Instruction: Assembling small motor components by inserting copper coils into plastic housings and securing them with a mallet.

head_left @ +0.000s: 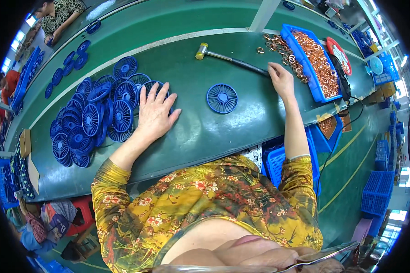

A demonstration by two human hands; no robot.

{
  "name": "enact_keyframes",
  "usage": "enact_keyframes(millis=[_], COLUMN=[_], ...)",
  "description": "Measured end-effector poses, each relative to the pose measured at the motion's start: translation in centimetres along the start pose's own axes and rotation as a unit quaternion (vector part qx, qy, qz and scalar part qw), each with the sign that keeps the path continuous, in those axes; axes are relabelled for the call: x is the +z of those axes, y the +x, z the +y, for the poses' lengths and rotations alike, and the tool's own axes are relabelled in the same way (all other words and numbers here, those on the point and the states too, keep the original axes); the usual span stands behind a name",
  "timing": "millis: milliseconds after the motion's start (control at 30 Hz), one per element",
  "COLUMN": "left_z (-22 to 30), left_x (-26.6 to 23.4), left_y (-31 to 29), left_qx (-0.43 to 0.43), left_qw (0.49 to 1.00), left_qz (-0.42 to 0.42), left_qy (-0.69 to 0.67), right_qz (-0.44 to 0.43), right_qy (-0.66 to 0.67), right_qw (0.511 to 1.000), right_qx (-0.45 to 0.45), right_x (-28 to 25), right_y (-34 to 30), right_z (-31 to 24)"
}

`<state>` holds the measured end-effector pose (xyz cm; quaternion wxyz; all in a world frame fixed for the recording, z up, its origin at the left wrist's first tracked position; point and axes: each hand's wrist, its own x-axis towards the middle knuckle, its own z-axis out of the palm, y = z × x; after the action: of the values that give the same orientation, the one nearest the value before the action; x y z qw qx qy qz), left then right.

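Roughly mid-bench: one blue disc (222,98), spoked, solid hub, lying flat on the green bench (191,144), clear of both hands. Clock bearings taken from it. Left hand (154,111) at 9 o'clock, palm down, fingers spread, fingertips over a second disc (153,85) at the near edge of the pile; thumb stretched out toward the lone disc. Pile (90,119) itself runs on at 9, same spoked pieces, heaped and overlapping, some tilted. Right hand (281,82) between 2 and 3, fingers curled together around the butt of the hammer (234,60); pressure, cannot tell. Hammer lies slantwise, yellow-faced head at 11, dark grip toward the hand. Loose rings (287,57), copper-coloured, spill at 2, against a blue tray (307,73) filled with more. Red dish (329,42) just past the tray. Basket (278,164), blue, below the bench edge, between 4 and 5. Beyond a pale strip, between 9 and 10, scattered discs (57,76); co-worker (68,16) in spotted top at 10.
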<state>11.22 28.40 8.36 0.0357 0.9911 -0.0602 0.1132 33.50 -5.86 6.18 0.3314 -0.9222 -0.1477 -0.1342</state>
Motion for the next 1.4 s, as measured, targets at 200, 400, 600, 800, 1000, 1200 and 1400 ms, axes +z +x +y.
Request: enact_keyframes(millis=[200, 400, 600, 800, 1000, 1200, 1400], left_z=[3.2, 9.3, 10.2, 9.6, 8.6, 7.8, 8.5], left_x=[-0.1, 2.2, 4.6, 4.2, 3.3, 2.7, 2.0], left_y=[0.7, 4.0, 6.2, 5.7, 5.3, 2.5, 1.9], left_qx=[-0.016, 0.100, 0.081, 0.061, -0.112, -0.104, 0.008], left_qw=[0.998, 0.979, 0.976, 0.969, 0.890, 0.958, 0.983], left_qz=[0.055, 0.026, -0.010, 0.089, 0.234, 0.110, 0.013], left_qy=[0.002, -0.178, -0.202, -0.224, -0.374, -0.243, -0.181], right_qz=[0.020, -0.057, -0.077, -0.002, 0.045, 0.049, 0.017], right_qy=[-0.089, -0.152, -0.170, 0.039, 0.240, 0.241, 0.261], right_qw=[0.996, 0.986, 0.982, 0.984, 0.938, 0.916, 0.932], right_qx=[0.015, 0.031, -0.006, -0.175, -0.248, -0.317, -0.250], right_x=[3.8, 4.3, 3.7, 1.6, -0.7, -1.9, 0.0], right_y=[5.7, 7.4, 6.4, 4.9, 1.5, -4.3, -9.8], right_z=[-0.7, -0.6, -0.7, -2.8, -7.9, -10.4, -9.8])
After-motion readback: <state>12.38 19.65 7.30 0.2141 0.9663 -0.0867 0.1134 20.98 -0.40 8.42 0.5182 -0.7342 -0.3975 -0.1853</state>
